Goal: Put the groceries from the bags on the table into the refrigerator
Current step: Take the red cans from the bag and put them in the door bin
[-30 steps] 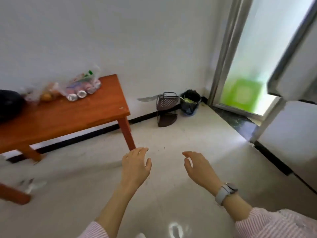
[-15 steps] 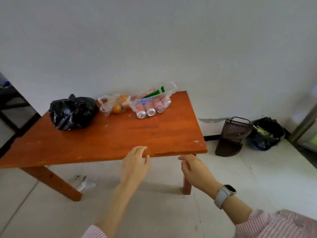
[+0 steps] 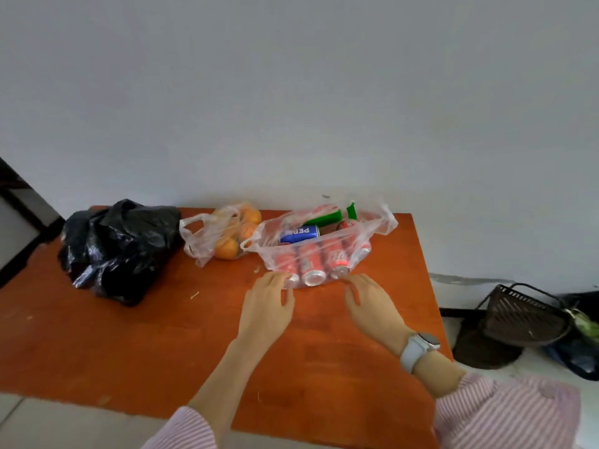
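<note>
Both hands (image 3: 319, 306) now over table (image 3: 129, 345), relaxed, empty — beside can bag (image 3: 319, 251); orange bag (image 3: 223, 234), black bag (image 3: 116, 247) leftward.

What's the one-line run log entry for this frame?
phase: reach | left hand: open, at clear bag of cans | right hand: open, beside it | black bag, orange bag: untouched on table
</note>
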`<action>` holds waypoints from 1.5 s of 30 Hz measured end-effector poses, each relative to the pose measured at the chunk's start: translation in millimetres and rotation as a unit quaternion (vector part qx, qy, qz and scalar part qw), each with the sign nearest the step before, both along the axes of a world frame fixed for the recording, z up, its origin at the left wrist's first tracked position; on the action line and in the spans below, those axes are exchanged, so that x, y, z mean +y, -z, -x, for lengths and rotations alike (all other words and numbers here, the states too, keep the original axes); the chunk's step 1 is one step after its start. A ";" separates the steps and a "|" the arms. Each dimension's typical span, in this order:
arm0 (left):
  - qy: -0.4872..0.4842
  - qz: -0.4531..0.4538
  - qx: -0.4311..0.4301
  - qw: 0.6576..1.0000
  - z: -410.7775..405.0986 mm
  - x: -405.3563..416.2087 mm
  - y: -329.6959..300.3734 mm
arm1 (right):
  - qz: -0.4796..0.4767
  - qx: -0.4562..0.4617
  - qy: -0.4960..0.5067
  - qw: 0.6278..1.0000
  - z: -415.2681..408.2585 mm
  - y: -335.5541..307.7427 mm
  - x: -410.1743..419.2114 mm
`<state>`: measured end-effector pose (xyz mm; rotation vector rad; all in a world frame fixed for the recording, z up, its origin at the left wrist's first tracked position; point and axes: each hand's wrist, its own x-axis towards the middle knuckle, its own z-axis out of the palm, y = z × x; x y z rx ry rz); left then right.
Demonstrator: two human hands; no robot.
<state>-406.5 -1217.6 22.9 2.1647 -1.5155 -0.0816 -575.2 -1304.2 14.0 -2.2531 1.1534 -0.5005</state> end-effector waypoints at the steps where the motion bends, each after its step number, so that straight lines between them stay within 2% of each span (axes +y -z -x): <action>1: 0.000 0.001 -0.003 1.000 -8.7 -14.0 2.4 | 0.006 0.001 -0.003 1.000 -12.0 0.5 -16.5; 6: 0.044 -0.063 -0.052 0.996 -54.3 -78.1 23.9 | 0.048 0.071 -0.072 0.994 -71.4 18.8 -83.4; 9: 0.080 -0.173 -0.135 0.972 -77.9 -112.6 45.2 | 0.085 0.214 -0.128 0.965 -100.0 39.1 -115.6; 10: 0.095 -0.180 -0.160 0.966 -85.4 -121.4 54.0 | 0.095 0.257 -0.137 0.952 -106.0 46.7 -124.4; 12: 0.124 -0.140 -0.191 0.964 -96.2 -130.3 70.4 | 0.106 0.289 -0.133 0.942 -109.6 63.1 -135.7; 14: 0.156 -0.067 -0.210 0.963 -107.5 -127.2 94.8 | 0.138 0.257 -0.125 0.948 -106.0 80.0 -137.2; 16: 0.189 -0.011 -0.175 0.966 -114.4 -116.2 116.8 | 0.162 0.200 -0.140 0.956 -96.2 96.9 -126.6; 20: 0.226 0.046 -0.120 0.966 -121.3 -97.1 147.3 | 0.166 0.185 -0.196 0.948 -75.9 128.9 -100.4; 25: 0.219 -0.031 -0.057 0.973 -124.5 -82.4 171.7 | 0.104 0.222 -0.191 0.950 -76.6 138.0 -96.6; 27: 0.212 -0.071 -0.001 0.975 -124.2 -77.3 174.0 | 0.088 0.244 -0.194 0.946 -69.6 142.2 -95.3; 30: 0.178 -0.049 0.089 0.979 -122.5 -78.0 159.1 | 0.030 0.215 -0.175 0.960 -60.7 142.1 -92.6; 33: 0.143 0.049 0.043 0.988 -121.6 -87.2 144.9 | -0.036 0.134 -0.097 0.986 -68.3 127.4 -94.2; 35: 0.130 0.089 0.005 0.987 -119.0 -96.8 139.5 | 0.004 0.076 -0.072 0.994 -81.2 113.4 -97.3; 37: 0.110 0.065 -0.017 0.992 -114.8 -107.8 135.9 | 0.055 0.049 -0.058 0.996 -92.9 107.7 -104.7; 40: 0.067 -0.073 -0.027 0.995 -111.8 -124.7 134.7 | 0.081 0.053 -0.051 0.994 -111.9 101.7 -117.1; 42: 0.059 -0.128 0.029 0.990 -114.1 -133.4 140.0 | 0.091 0.052 -0.038 0.994 -119.8 98.8 -126.2; 45: 0.049 -0.155 0.189 0.968 -124.7 -149.3 154.7 | 0.130 0.051 -0.025 0.990 -128.8 92.1 -140.7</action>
